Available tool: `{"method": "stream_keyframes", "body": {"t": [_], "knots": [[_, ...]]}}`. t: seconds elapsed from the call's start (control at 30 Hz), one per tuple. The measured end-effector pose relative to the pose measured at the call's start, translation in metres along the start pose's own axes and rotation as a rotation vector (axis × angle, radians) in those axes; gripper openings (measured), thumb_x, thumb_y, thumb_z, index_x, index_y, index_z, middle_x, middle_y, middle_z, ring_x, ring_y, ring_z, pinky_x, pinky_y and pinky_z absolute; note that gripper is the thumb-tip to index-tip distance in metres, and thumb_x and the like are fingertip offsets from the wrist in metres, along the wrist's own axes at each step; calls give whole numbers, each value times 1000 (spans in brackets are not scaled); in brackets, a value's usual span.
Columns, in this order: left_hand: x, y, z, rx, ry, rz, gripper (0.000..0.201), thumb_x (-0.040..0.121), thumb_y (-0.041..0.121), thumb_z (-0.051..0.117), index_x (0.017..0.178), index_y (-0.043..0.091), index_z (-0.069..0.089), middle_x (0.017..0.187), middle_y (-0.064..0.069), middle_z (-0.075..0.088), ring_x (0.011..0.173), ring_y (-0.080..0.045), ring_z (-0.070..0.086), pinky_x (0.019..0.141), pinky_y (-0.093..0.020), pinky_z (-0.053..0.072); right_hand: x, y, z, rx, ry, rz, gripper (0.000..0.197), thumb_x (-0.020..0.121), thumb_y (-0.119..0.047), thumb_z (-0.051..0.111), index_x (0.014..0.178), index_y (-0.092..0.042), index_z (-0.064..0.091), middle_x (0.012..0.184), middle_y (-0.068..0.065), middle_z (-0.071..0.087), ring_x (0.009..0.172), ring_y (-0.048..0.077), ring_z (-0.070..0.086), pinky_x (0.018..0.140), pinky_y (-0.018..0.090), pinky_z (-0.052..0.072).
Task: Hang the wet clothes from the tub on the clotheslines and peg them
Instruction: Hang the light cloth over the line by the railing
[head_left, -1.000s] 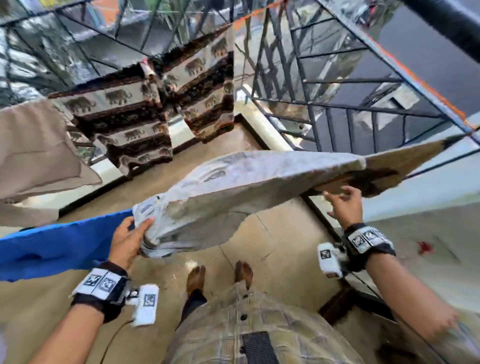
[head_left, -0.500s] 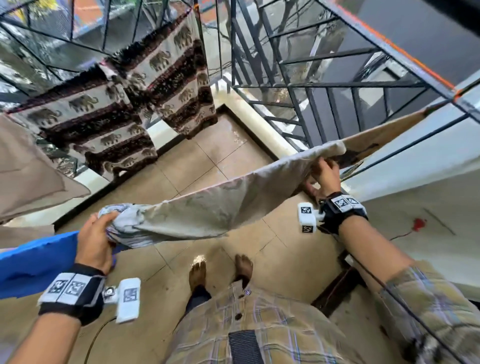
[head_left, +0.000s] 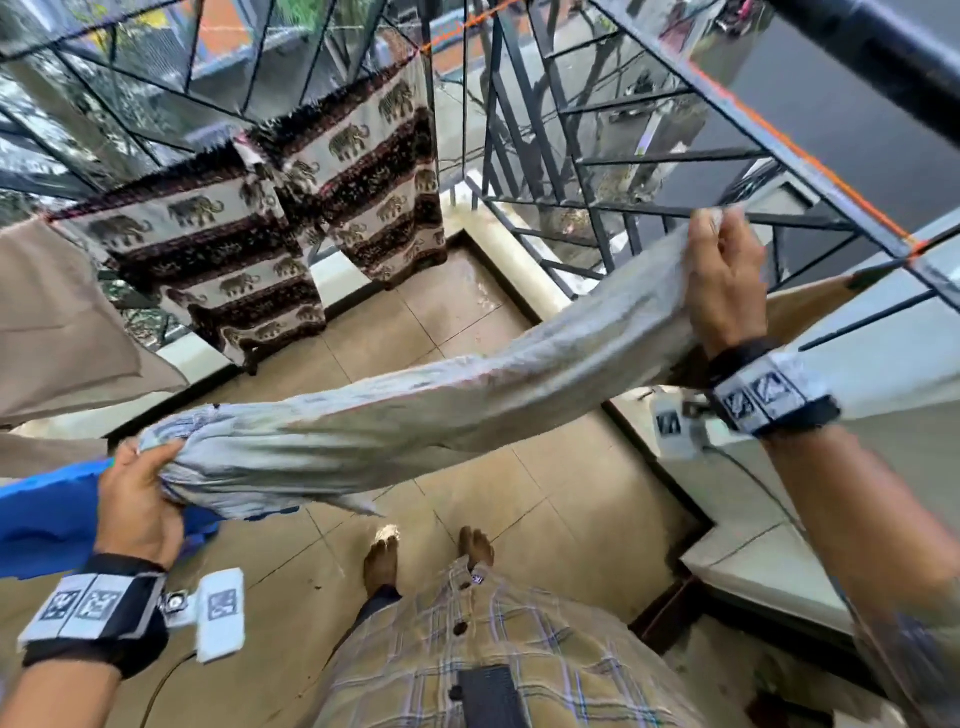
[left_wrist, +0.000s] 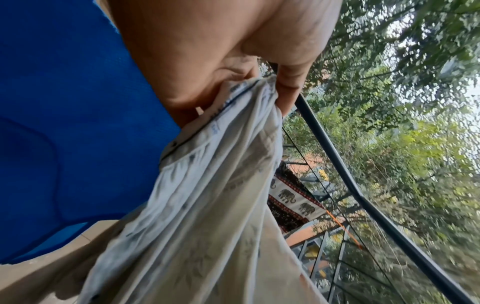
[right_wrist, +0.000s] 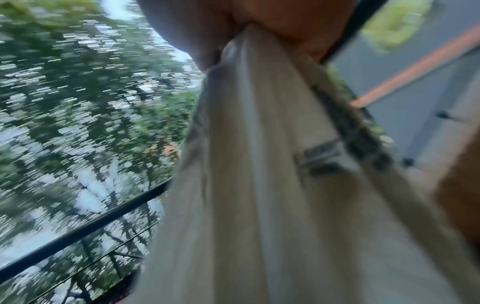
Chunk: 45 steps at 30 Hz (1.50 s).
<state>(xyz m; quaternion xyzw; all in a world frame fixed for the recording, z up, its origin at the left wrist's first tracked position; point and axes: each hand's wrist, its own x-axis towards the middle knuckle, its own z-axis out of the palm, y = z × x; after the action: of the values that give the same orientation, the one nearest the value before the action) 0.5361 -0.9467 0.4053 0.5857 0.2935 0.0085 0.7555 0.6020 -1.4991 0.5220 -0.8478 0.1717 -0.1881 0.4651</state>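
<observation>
A pale grey wet garment (head_left: 426, 410) stretches between my two hands above the tiled balcony floor. My left hand (head_left: 136, 491) grips its bunched end at lower left, close beside a blue cloth (head_left: 41, 519); the left wrist view shows fingers (left_wrist: 288, 86) curled round the gathered fabric (left_wrist: 207, 205). My right hand (head_left: 724, 275) holds the other end, raised at upper right near the orange clothesline (head_left: 810, 156). In the blurred right wrist view the cloth (right_wrist: 259, 164) hangs from my fist. No tub or pegs are visible.
Elephant-print cloths (head_left: 291, 218) hang on a line at the back, and a beige cloth (head_left: 57, 322) hangs at left. A black metal grille (head_left: 597, 171) encloses the balcony. A low white ledge (head_left: 769, 561) runs along the right. My bare feet (head_left: 382, 564) stand on wet tiles.
My right hand has taken hold of the garment's far end and lifted it up toward the orange line. The garment went from spread wide to stretched long. My left hand kept its grip.
</observation>
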Motion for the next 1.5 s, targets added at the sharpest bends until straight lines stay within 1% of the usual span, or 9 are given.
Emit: {"method": "stream_keyframes", "body": {"t": [0.07, 0.17, 0.3, 0.53, 0.63, 0.9, 1.07, 1.33, 1.5], "knots": [[-3, 5, -6, -44, 24, -14, 38, 86, 19, 64, 120, 11, 51, 140, -27, 51, 127, -38, 53, 104, -51, 48, 50, -31, 17, -46, -137, -100, 30, 99, -39, 44, 73, -24, 37, 70, -10, 36, 62, -2, 34, 62, 22, 30], [-13, 5, -2, -21, 51, -19, 18, 97, 20, 48, 108, 27, 61, 98, 13, 74, 93, -4, 70, 79, -25, 59, 109, -65, 55, -308, -384, -100, 37, 98, -36, 46, 65, -21, 36, 69, 0, 41, 71, 12, 42, 58, 28, 25], [-16, -9, -7, -104, 122, 10, 26, 96, 26, 53, 117, 12, 56, 123, -11, 64, 114, -24, 64, 95, -45, 54, 132, -62, 92, -454, -545, 126, 12, 96, -26, 56, 89, -16, 56, 74, 2, 49, 69, 18, 49, 47, 18, 37], [-21, -25, 14, -38, 143, -56, 20, 99, 10, 47, 84, 22, 53, 82, 9, 72, 78, -4, 70, 68, -21, 58, 73, 18, 89, -509, -698, 352, 25, 89, -32, 69, 91, -8, 64, 79, 13, 63, 62, 28, 60, 58, 33, 52], [-12, -27, 7, 1, 145, -97, 18, 92, 7, 55, 83, 21, 58, 84, 3, 72, 78, -11, 70, 66, -25, 58, 33, 24, 57, -713, -579, 195, 24, 85, -44, 67, 89, -21, 73, 90, 7, 72, 88, 27, 66, 77, 34, 51], [-3, -24, 0, 41, 88, -219, 6, 86, 13, 67, 91, 17, 67, 98, -7, 71, 79, -17, 71, 67, -27, 58, -71, 80, 33, -464, -160, 312, 30, 83, -50, 67, 81, -21, 57, 81, -2, 68, 82, 24, 63, 75, 33, 47], [2, -17, 4, 74, 64, -264, 69, 71, 31, 80, 129, 2, 57, 126, -20, 63, 114, -33, 63, 93, -43, 52, -86, 100, 56, -254, -225, 419, 24, 90, -36, 65, 90, -13, 58, 78, -2, 60, 80, 20, 56, 73, 31, 41], [8, -5, 13, 9, 47, -184, 19, 91, 8, 58, 90, 26, 54, 112, -13, 65, 98, -24, 68, 74, -44, 61, -73, 85, 43, 28, -98, 483, 19, 87, -18, 52, 74, -5, 55, 74, 5, 47, 65, 7, 44, 70, 28, 39], [21, 5, -25, -132, 65, -139, 24, 85, 8, 62, 103, 20, 51, 139, -24, 50, 129, -35, 54, 104, -57, 45, -35, 27, 19, 71, -100, 241, 18, 97, -21, 47, 80, -16, 52, 77, -3, 46, 65, 3, 43, 62, 23, 36]]}}
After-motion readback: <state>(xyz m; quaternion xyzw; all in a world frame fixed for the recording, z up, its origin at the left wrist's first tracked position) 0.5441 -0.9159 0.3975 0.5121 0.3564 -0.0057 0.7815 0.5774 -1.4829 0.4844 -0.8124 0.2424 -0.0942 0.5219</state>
